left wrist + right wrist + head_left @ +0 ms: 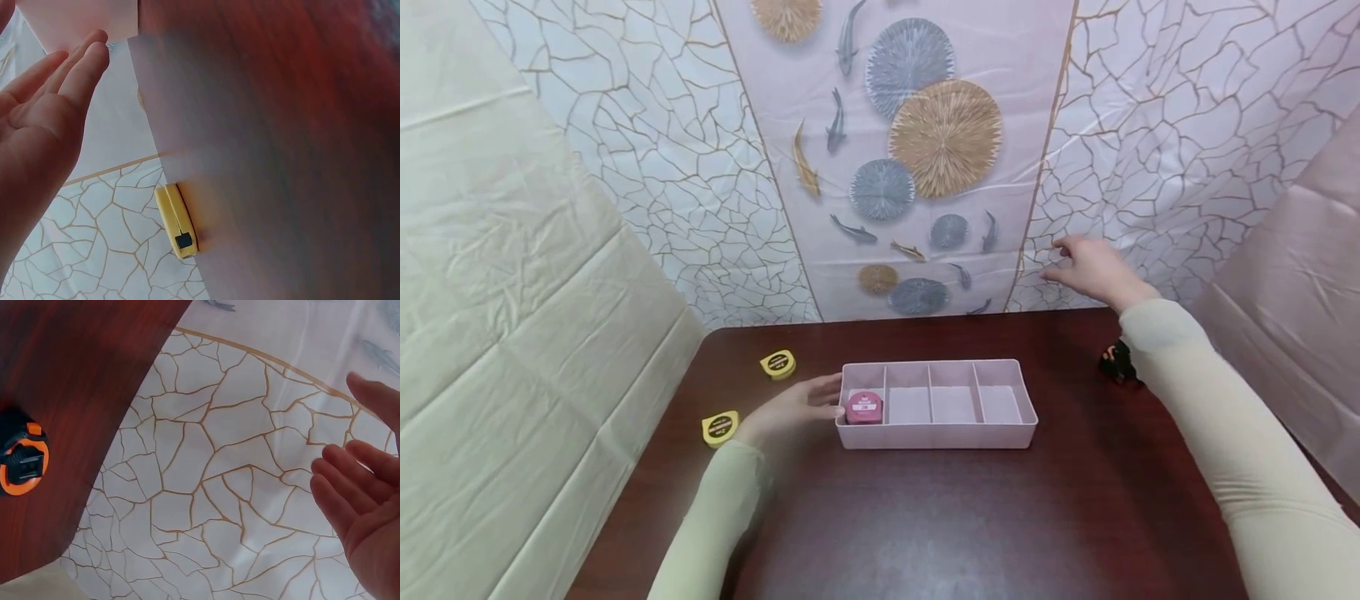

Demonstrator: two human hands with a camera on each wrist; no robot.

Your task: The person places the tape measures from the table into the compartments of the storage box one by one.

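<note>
A pale pink tray (936, 437) with a row of compartments lies on the dark wooden table. In its leftmost compartment sits a pink tape measure (864, 407). My left hand (790, 410) is at the tray's left end, thumb by the near corner and fingers along the outer wall; the left wrist view shows those fingers (84, 78) extended beside the tray. My right hand (1093, 268) is raised over the table's far right, holding nothing, its fingers (353, 487) loosely bent. Below it lies a black and orange tape measure (1118, 363), partly covered by the right sleeve.
Two yellow tape measures lie left of the tray, one tape measure (778, 364) near the back and another tape measure (720, 427) beside my left wrist. A patterned cloth (925, 242) hangs behind the table (880, 517), with plain cloth (535, 333) along the left side.
</note>
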